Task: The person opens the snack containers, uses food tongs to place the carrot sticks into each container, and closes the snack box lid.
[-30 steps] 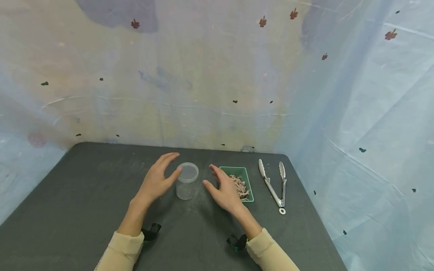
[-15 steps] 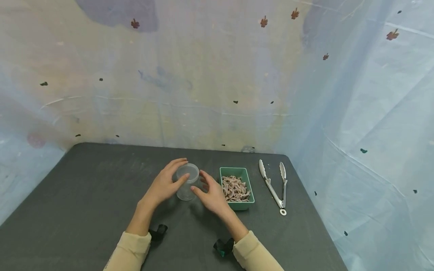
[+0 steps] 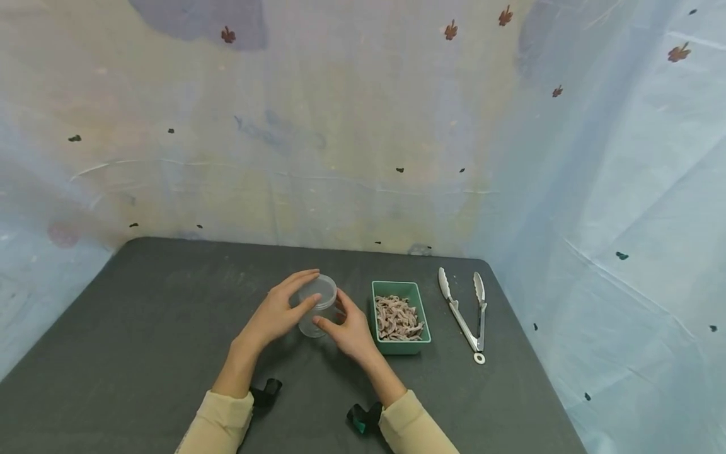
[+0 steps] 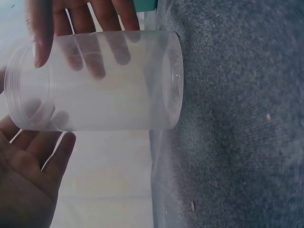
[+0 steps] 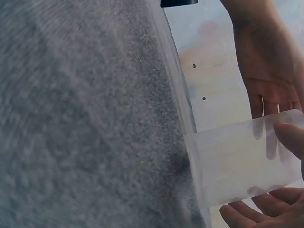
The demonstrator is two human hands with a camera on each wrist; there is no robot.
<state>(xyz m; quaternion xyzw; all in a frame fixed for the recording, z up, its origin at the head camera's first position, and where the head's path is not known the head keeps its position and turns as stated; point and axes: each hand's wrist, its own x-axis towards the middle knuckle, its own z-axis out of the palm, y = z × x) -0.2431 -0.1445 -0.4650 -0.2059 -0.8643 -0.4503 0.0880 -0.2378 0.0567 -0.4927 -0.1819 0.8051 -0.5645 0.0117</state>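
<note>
A clear plastic jar stands upright on the dark table, with a translucent round lid on top. My left hand holds it near the lid from the left, thumb in front and fingers reaching behind. From the right, my right hand grips the side, its thumb in front and lower than the left thumb. Through the jar wall in the left wrist view, fingertips of both hands show. The right wrist view has the jar between the two hands, its lid end cut off by the frame.
Just right of the hands sits a green tray with pale brown shredded strips. Farther right lie metal tongs, spread apart. Patterned plastic sheeting hangs behind and beside the dark table.
Both hands have moved in from either side and now hold the jar; the right hand has come away from over the green tray. The tray and tongs stay in place.
</note>
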